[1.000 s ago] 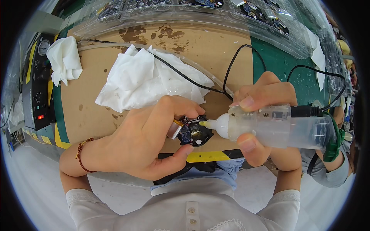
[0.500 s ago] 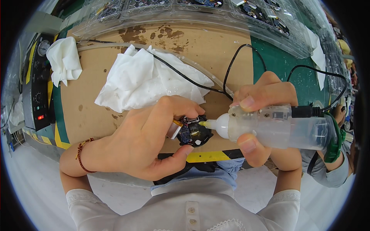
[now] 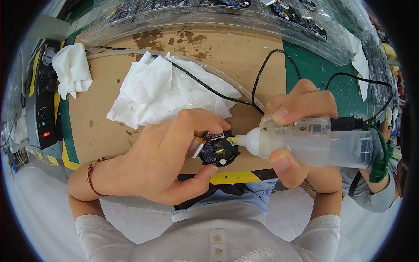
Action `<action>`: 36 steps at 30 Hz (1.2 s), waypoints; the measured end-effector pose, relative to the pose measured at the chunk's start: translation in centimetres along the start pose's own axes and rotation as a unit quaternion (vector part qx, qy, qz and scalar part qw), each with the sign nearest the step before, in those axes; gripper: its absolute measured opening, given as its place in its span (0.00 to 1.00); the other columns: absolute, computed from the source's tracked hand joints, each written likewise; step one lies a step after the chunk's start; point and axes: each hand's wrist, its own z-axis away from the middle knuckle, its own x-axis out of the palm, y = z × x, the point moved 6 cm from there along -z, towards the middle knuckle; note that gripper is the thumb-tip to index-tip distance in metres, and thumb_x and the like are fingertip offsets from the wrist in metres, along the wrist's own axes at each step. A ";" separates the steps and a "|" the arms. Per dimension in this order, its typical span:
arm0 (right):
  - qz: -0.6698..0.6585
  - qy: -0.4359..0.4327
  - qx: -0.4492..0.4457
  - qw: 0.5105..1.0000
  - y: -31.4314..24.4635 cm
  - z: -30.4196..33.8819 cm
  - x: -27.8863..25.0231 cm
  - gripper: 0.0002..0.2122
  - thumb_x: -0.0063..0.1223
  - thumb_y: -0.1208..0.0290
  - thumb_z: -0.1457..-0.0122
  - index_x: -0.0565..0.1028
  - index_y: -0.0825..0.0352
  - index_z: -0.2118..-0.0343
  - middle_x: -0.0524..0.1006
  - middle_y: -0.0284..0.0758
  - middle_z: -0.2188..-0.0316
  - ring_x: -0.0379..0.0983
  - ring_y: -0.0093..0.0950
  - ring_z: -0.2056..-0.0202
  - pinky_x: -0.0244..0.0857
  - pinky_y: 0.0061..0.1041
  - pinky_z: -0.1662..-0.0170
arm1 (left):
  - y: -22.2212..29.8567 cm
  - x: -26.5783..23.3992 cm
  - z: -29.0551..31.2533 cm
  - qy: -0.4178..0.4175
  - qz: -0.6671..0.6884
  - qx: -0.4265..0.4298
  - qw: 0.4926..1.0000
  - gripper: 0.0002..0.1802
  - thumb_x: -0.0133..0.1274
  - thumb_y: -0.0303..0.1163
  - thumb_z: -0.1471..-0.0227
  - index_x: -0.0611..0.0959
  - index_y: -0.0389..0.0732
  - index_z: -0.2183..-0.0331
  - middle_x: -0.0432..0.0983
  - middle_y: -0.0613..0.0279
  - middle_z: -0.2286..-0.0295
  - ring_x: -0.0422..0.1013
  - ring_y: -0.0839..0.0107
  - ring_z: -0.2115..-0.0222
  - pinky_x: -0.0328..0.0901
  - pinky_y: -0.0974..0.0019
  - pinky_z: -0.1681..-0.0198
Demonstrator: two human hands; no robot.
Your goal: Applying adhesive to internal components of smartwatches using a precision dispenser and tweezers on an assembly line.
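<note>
My left hand grips a small round black device housing between index finger and thumb. Inside it sit a blue circuit board and a coppery part, and a silvery piece on an orange flex strip sticks out on its left. My right hand is wrapped around a clear glue dispensing syringe lying level, with a white front and a green cap at its rear. The syringe's yellow tip is at the housing's upper right rim; whether it touches cannot be made out.
A crumpled white cloth lies beyond my hands, crossed by a black cable. A black control box with a gauge and red light stands at left, beside another cloth. Clear trays of parts line the back. Another person's arm shows at right.
Hardly anything differs. The syringe and the housing have shifted very slightly, and both hands keep their holds.
</note>
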 end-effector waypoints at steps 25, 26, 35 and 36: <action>-0.103 0.098 -0.082 0.986 0.8 -0.4 -1.7 0.13 0.59 0.73 0.60 0.71 0.70 0.70 0.71 0.35 0.75 0.63 0.24 0.78 0.55 0.24 0.76 | 0.6 0.2 -0.1 0.026 -0.040 0.007 0.999 0.25 0.58 0.24 0.62 0.65 0.31 0.62 0.71 0.50 0.61 0.72 0.66 0.77 0.67 0.71 0.78; -0.097 0.099 -0.093 0.986 0.7 -0.5 -1.8 0.13 0.59 0.73 0.60 0.71 0.70 0.70 0.71 0.35 0.75 0.63 0.24 0.78 0.55 0.24 0.76 | 0.8 0.2 -0.1 0.027 -0.047 0.018 0.998 0.25 0.58 0.24 0.62 0.65 0.31 0.62 0.71 0.50 0.61 0.72 0.66 0.77 0.67 0.71 0.78; -0.057 0.257 -0.066 0.963 1.6 -0.3 -3.5 0.14 0.59 0.74 0.54 0.67 0.69 0.66 0.68 0.35 0.70 0.62 0.22 0.71 0.57 0.22 0.68 | 3.3 -4.4 -1.5 0.197 -0.206 0.145 0.948 0.29 0.63 0.24 0.64 0.67 0.40 0.58 0.72 0.52 0.57 0.70 0.68 0.72 0.67 0.68 0.72; -0.062 0.240 -0.054 0.967 1.8 -0.3 -3.2 0.14 0.59 0.74 0.54 0.67 0.69 0.65 0.68 0.35 0.70 0.62 0.21 0.71 0.57 0.21 0.68 | 3.2 -6.1 -1.8 0.262 -0.191 0.133 0.936 0.28 0.62 0.24 0.63 0.67 0.40 0.58 0.72 0.52 0.57 0.70 0.70 0.72 0.66 0.69 0.71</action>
